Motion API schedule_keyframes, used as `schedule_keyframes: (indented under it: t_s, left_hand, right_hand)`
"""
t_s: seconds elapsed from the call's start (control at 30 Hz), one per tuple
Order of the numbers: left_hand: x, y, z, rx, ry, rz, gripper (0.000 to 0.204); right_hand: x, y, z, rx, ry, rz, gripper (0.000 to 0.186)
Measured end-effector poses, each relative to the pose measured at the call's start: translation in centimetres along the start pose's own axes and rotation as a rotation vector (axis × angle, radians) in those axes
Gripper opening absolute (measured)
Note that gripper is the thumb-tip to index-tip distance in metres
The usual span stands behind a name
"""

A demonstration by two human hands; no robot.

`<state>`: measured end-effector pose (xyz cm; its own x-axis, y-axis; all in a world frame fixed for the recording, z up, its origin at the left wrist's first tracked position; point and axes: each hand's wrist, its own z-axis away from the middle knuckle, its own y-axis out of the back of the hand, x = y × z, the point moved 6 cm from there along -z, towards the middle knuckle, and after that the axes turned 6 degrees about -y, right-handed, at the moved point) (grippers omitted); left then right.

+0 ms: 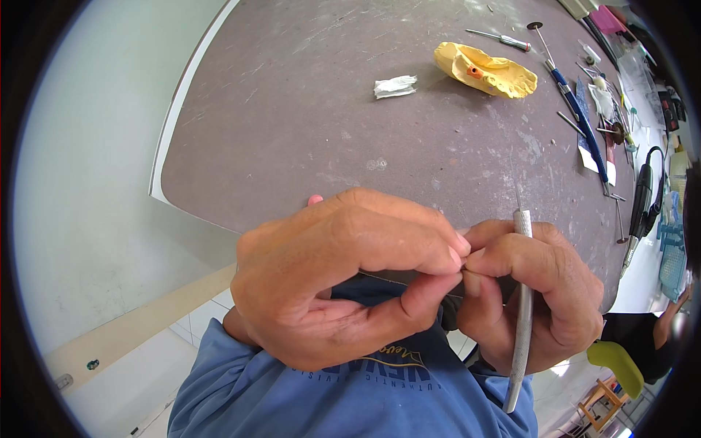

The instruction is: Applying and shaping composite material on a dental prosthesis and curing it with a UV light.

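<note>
My left hand point(343, 285) is closed in a pinch, its thumb and fingertips meeting those of my right hand; whatever sits between them is too small to make out. My right hand point(555, 292) grips a slim silver-grey metal instrument point(521, 343) with a thin tip pointing up toward the desk, and also pinches at the same spot. Beyond both hands, on the brown desk point(277, 109), lie a yellow dental cast point(496, 73) with a small orange piece on it and a crumpled white strip point(394, 87).
Small tools point(504, 40), a long blue-handled instrument point(584, 124) and a black corded handpiece point(639, 204) lie along the right. A light blue basket point(672, 270) is farther right. Another person point(650, 332) sits at the right by a green chair point(617, 361). A pale wall point(87, 182) borders the left.
</note>
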<state>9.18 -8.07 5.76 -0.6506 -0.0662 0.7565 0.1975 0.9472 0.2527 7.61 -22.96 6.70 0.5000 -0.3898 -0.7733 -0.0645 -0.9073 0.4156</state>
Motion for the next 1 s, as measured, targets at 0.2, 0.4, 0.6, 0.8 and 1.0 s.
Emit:
schedule_keyframes:
  t_s: [0.2,0.4,0.6,0.8,1.0]
  left_hand:
    - [-0.02,0.2,0.04,0.046,0.048,0.062,0.027]
    - [-0.2,0.21,0.27,0.053,0.056,0.092,0.026]
    - [-0.03,0.18,0.14,0.026,-0.013,0.051,0.027]
    - [-0.22,0.09,0.09,0.01,-0.036,0.076,0.027]
    - [-0.23,-0.02,0.07,-0.002,-0.066,0.091,0.028]
  right_hand:
    - [-0.04,0.22,-0.13,-0.037,-0.027,-0.097,0.022]
    - [-0.04,0.13,-0.16,-0.032,-0.026,-0.092,0.02]
    - [-0.11,0.05,-0.12,0.022,0.022,-0.026,0.019]
    - [-0.25,0.07,-0.04,0.041,0.041,0.037,0.02]
    - [-0.35,0.08,-0.1,0.037,0.016,0.027,0.018]
